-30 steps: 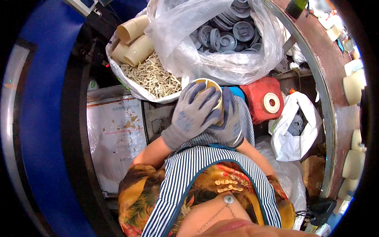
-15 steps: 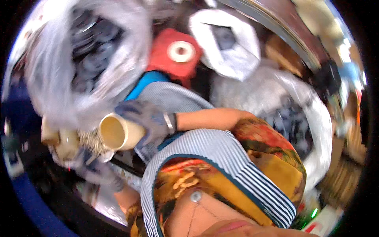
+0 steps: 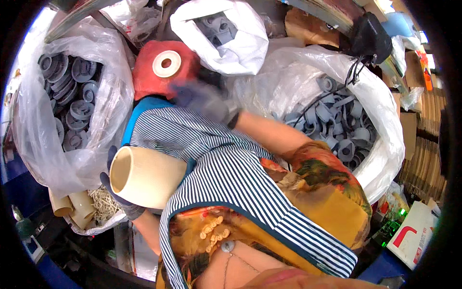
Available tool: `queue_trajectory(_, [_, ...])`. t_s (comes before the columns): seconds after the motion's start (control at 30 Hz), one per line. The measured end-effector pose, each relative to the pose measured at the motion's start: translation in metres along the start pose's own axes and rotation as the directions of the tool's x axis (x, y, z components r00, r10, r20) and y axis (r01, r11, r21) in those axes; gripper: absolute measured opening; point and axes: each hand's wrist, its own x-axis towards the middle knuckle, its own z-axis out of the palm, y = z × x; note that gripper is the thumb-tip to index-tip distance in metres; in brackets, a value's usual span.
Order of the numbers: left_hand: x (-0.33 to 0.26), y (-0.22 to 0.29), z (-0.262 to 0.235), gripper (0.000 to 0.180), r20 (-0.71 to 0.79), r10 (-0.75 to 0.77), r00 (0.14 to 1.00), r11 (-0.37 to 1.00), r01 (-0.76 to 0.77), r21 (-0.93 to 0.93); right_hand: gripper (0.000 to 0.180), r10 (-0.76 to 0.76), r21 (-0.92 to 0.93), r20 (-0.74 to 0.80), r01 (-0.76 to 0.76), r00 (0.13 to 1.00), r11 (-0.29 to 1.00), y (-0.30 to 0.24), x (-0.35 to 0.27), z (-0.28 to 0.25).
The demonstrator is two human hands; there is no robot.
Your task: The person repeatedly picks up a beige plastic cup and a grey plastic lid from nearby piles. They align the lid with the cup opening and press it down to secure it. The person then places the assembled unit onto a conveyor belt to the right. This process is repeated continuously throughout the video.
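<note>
Watching remotely, I see the hollow cream cylinder lying against the striped cloth apron, the grey-gloved left hand holding it, fingers outside its open end. Farther, the blurred grey-gloved right hand is by the red block; its finger spread I cannot tell.

The left hand, in a grey and dark blue glove, is on the left. Its fingers are bent and spread, one pointing up on the far side and the others lower down. The middle of this hand is hidden. The bare left forearm slants up from the near side. The right hand is farther away, gloved too. It is blurry, so its fingers are hard to make out. The bare right forearm slants to it from the right. The two hands are well apart.
</note>
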Motion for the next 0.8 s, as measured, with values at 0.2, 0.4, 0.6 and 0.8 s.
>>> queue_trajectory(0.2, [-0.011,0.002,0.010,0.064,0.126,0.085,0.988,0.993,-0.093,0.067,0.047,-0.359,-0.432,-0.820,-0.893,0.446,-0.122,-0.033,-0.272,-0.334])
queue_trajectory(0.4, [-0.023,0.006,0.022,0.063,0.151,0.033,0.988,0.994,-0.049,0.102,0.046,0.071,-0.501,-0.860,-0.809,0.505,-0.309,-0.013,-0.366,-0.354])
queue_trajectory(0.6, [-0.017,0.003,0.023,0.062,-0.141,0.091,0.986,0.969,-0.054,0.243,0.045,0.001,-0.373,-0.924,-0.901,0.383,0.223,-0.058,-0.328,-0.339])
queue_trajectory(0.8, [-0.014,0.003,0.019,0.063,-0.064,0.045,0.997,0.985,-0.034,0.168,0.042,0.076,-0.034,-0.990,-0.734,0.117,0.678,-0.056,-0.304,-0.368])
